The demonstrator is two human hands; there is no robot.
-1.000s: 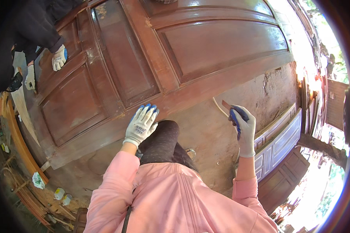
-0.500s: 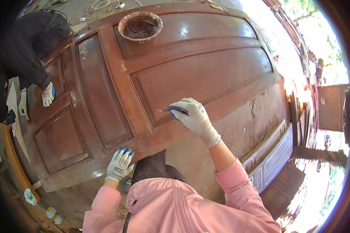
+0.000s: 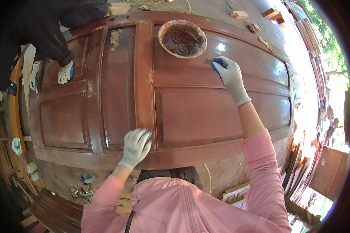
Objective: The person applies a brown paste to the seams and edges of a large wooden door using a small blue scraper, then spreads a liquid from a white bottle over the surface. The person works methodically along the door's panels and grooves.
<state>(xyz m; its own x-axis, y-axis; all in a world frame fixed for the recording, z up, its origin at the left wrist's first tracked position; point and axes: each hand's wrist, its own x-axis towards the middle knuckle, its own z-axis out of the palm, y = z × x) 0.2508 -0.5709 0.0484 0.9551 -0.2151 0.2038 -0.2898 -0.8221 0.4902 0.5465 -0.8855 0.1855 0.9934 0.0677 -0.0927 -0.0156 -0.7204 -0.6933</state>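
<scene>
A brown panelled wooden door point(image 3: 194, 153) lies flat in front of me. On its far part rests a round bowl point(image 3: 164, 44) with dark reddish-brown paste inside. My right hand point(image 3: 230, 77), in a white glove with blue fingertips, is closed on a small putty knife point(image 3: 207, 61); its short flat blade points left, just right of the bowl and apart from it. My left hand point(image 3: 136, 145), gloved alike and slightly blurred, is open over the door's near part, by the upright between panels. Whether it touches the wood I cannot tell.
At the far left a person in dark clothes bends over the door, one gloved hand point(image 3: 65, 73) on it. Wood blocks point(image 3: 239, 14) and a pale hose point(image 3: 179, 7) lie on the ground beyond. Another panelled wooden piece point(image 3: 56, 211) lies at lower left.
My right hand has moved away from me to near the bowl, still with the putty knife. My left hand has left the door's near edge and moved right and farther in. The view has shifted.
</scene>
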